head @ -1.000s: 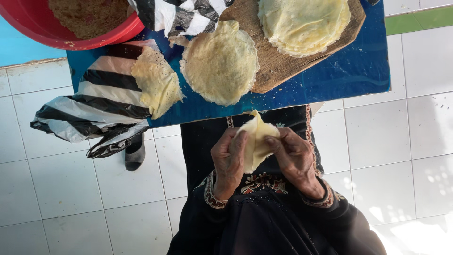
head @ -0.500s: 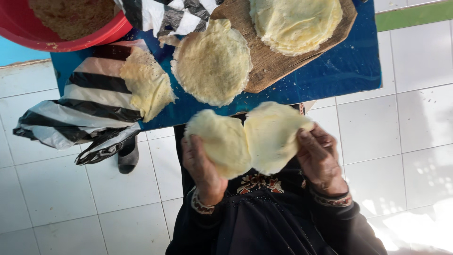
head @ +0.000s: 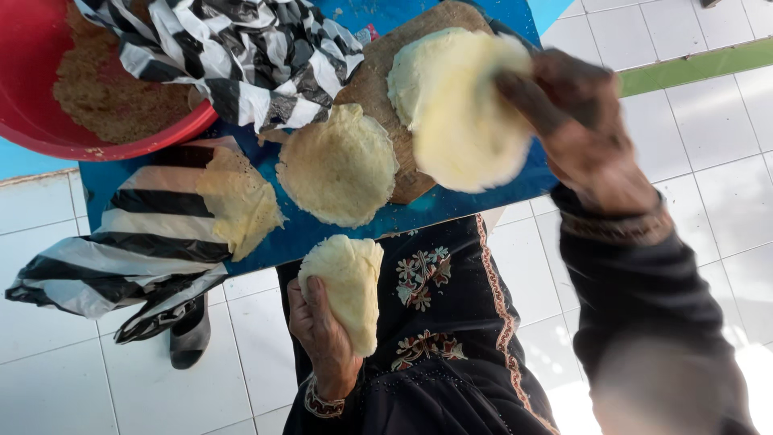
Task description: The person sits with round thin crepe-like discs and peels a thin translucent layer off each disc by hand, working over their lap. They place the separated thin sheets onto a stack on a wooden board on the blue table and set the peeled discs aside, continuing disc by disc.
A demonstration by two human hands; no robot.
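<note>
Surface: a low blue table (head: 475,197) standing on a white tiled floor (head: 64,387).
Upper left: a red bowl (head: 32,121) of brown crumbly filling.
Top and left edge: black-and-white striped plastic sheets (head: 145,234).
Right: a round wooden board (head: 378,76).
Middle: a flat dough round (head: 338,165), lapping onto the board.
Floor: a dark shoe (head: 190,338).

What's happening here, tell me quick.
A person is handling thin, pale flatbreads over a blue table. The left hand holds one folded flatbread at waist level. The right hand, blurred, holds another flatbread over the wooden board. Two more rounds lie on the table, beside a red bowl and a striped plastic bag.
</note>
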